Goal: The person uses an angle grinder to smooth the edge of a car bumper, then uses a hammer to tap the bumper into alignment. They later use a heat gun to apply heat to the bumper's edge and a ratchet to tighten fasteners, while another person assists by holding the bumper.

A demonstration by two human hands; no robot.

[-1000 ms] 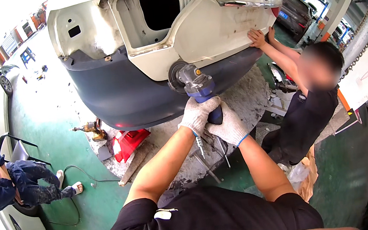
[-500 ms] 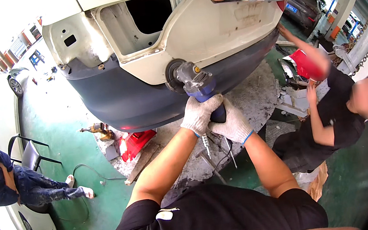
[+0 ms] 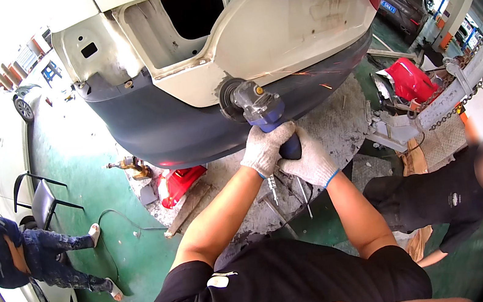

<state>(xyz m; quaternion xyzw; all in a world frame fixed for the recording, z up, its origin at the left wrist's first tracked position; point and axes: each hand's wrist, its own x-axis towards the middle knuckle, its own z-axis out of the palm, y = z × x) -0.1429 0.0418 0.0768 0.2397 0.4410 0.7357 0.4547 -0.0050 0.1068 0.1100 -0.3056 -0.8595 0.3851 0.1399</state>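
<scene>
Both my hands, in white knit gloves, are closed round the blue body of an angle grinder. My left hand grips it nearer the metal head, and my right hand wraps the rear end. The grinder's dark disc is against the lower edge of the white tailgate, just above the dark grey bumper. Orange sparks fly off to the right along the panel. Left of the disc the tailgate has a large lamp opening.
A red tail lamp and a brass-coloured power tool lie below the bumper. At right are a red car part, a chained metal beam and a person in black. Another person stands left, near a chair.
Sparks now stream from the disc. The person on the right has drawn their arm back from the car and turned away. The person on the left has shifted their legs.
</scene>
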